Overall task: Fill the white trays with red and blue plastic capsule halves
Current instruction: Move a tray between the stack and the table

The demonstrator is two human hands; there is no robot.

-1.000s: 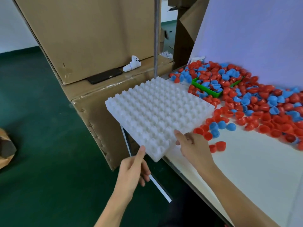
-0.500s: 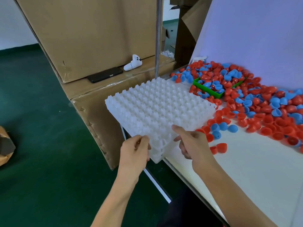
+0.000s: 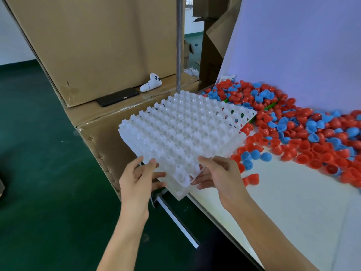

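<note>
Head view: left hand and right hand each pinch the near corner of the top white tray, tilted above the stack at the worktop edge; next, probably, separate it, lay it flat beside the capsule halves

Green floor, cardboard boxes, white backdrop
</note>
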